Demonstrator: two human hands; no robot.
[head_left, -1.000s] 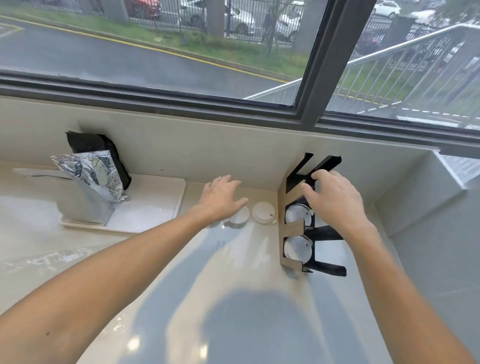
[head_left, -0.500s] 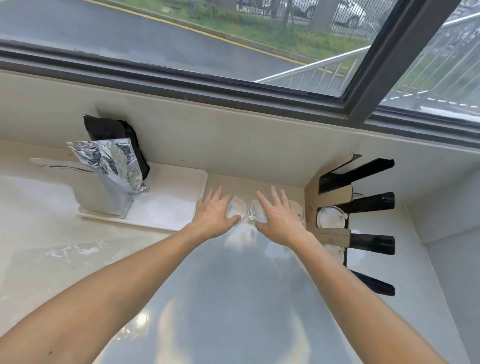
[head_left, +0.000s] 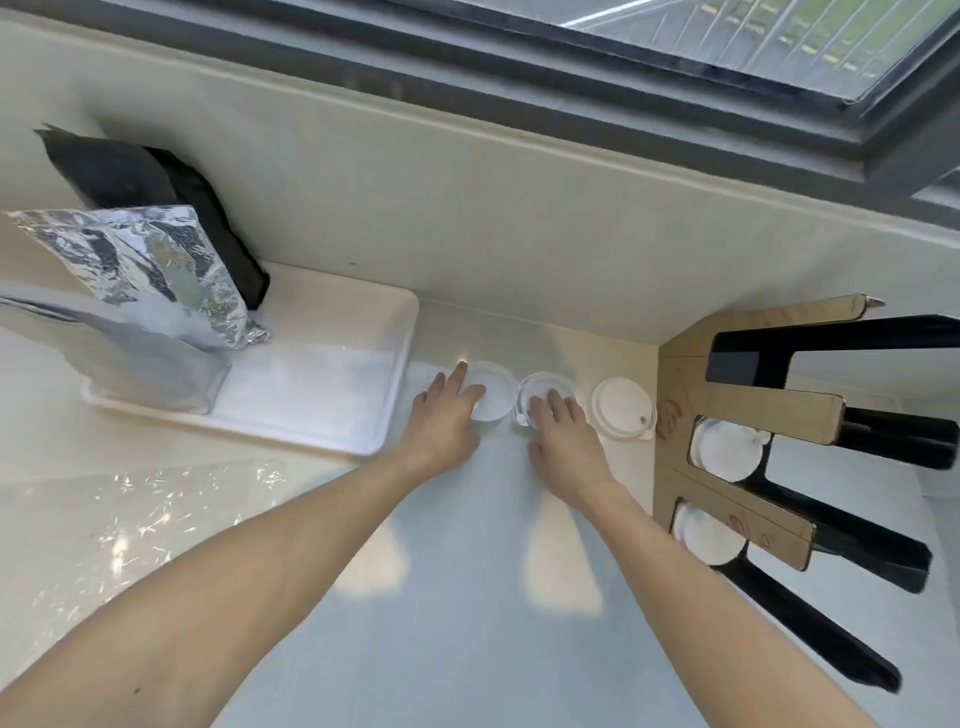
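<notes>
My left grip (head_left: 447, 421) rests flat, fingers straight, on the left lid (head_left: 493, 404); my right grip (head_left: 566, 441), flat too, on the middle lid (head_left: 540, 387), nearer the third lid (head_left: 621, 408).

Both arms reach forward — left hand (head_left: 447, 415) and right hand (head_left: 558, 434) flat, palms down, fingers straight.

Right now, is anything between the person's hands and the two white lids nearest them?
Nothing visible. The left hand touches the left lid, the right hand touches the middle lid. A third lid lies to their right, beside the cardboard holder.
</notes>
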